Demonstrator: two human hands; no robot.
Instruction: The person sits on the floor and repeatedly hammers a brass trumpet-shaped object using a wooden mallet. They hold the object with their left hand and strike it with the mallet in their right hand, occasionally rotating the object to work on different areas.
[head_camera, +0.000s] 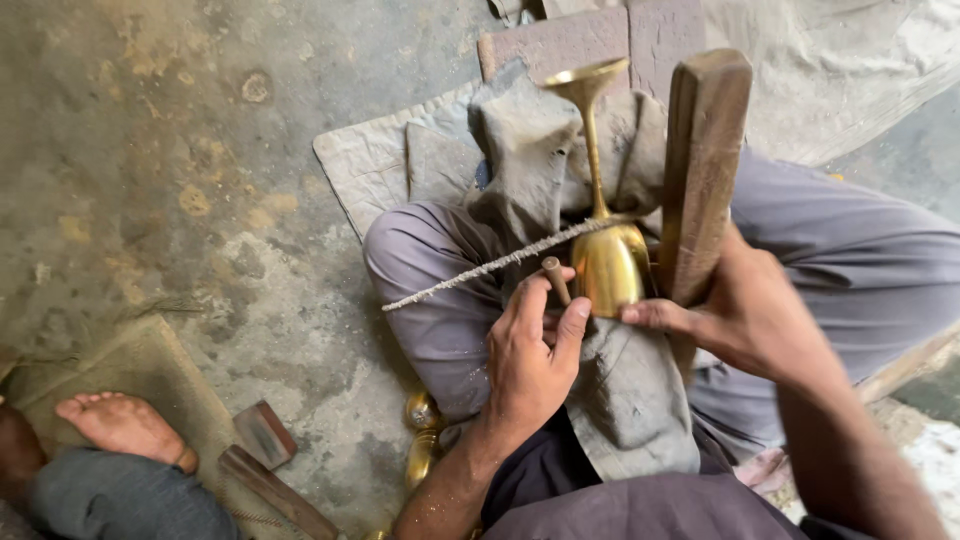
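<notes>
Brass goblet (608, 255) lies on the cloth-covered lap, braced for filing: right hand (745, 315) pinches its bowl against an upright wooden block (705, 160), left hand (530, 350) apparently closed around the rasp's (490, 266) handle.

The person wore loose grey-lilac trousers (440, 300), creased and dusty over both knees. A darker, purple-grey shirt hem (640, 500) showed at the bottom of the view. Both forearms were bare, with no sleeves reaching the wrists. The left hand (530, 350) and the right hand (740, 310) carried no rings, watch or gloves, and looked grimy with dust.
</notes>
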